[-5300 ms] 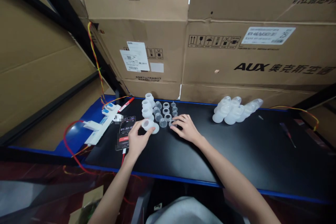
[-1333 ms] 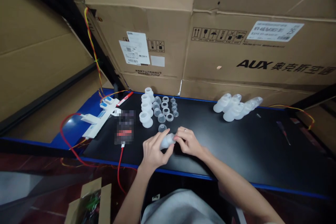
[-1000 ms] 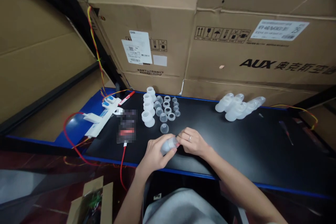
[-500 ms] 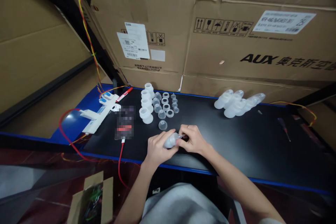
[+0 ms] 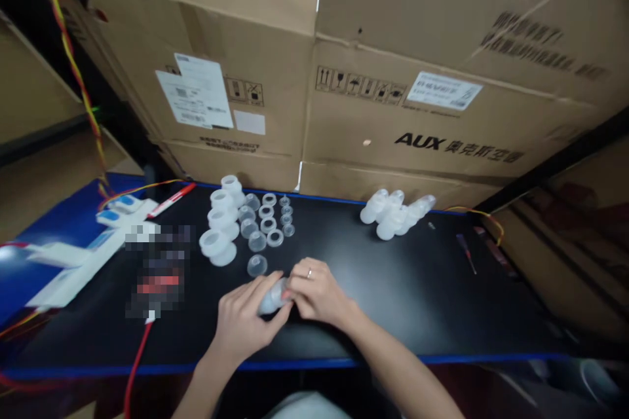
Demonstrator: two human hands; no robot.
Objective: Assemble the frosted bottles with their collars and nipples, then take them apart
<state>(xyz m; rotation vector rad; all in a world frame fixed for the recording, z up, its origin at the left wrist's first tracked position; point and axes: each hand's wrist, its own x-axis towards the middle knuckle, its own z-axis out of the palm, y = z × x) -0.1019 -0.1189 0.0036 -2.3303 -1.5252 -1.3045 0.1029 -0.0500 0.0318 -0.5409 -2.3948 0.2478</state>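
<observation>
Both hands meet over the near middle of the black table mat (image 5: 417, 288). My left hand (image 5: 243, 322) is closed round a small translucent white plastic piece (image 5: 273, 296). My right hand (image 5: 317, 293), a ring on one finger, pinches the same piece at its right end. Just beyond them stands a single clear cap (image 5: 256, 265). Farther back are a column of white flanged cups (image 5: 219, 226) and rows of small clear rings and caps (image 5: 269, 216).
A heap of finished translucent pieces (image 5: 396, 213) lies at the back right. A phone, blurred out (image 5: 156, 268), a white power strip (image 5: 83, 242), a red marker (image 5: 170, 200) and red cables sit left. A small screwdriver (image 5: 464, 252) lies right. Stacked cardboard boxes (image 5: 344, 91) wall the back.
The left hand took a white piece from the rows and brought it to the near edge; both hands have since stayed on it. The camera has swung rightward and down.
</observation>
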